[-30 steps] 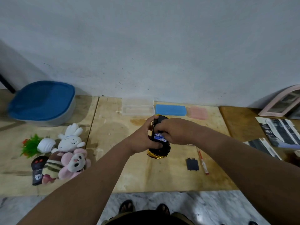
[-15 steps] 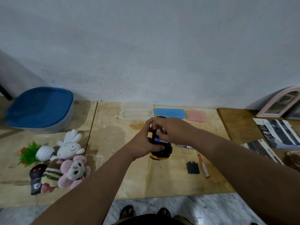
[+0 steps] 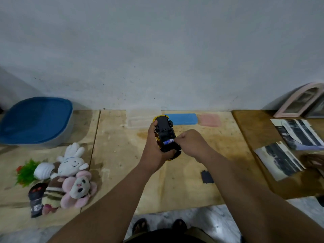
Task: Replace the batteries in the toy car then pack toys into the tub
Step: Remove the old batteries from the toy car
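A blue-lidded tub is being kept at the table's far left, well apart from the action. Above the table's middle, the upturned toy car is being gripped by the left hand. A blue-labelled battery in its open compartment is being pinched by the closed right hand.

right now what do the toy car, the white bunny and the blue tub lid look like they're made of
Toy car: hard plastic, apparently; matte black underside, glossy yellow body edge.
White bunny: soft plush fabric, fuzzy surface, floppy ears.
Blue tub lid: probably moulded plastic, smooth with a dull sheen.
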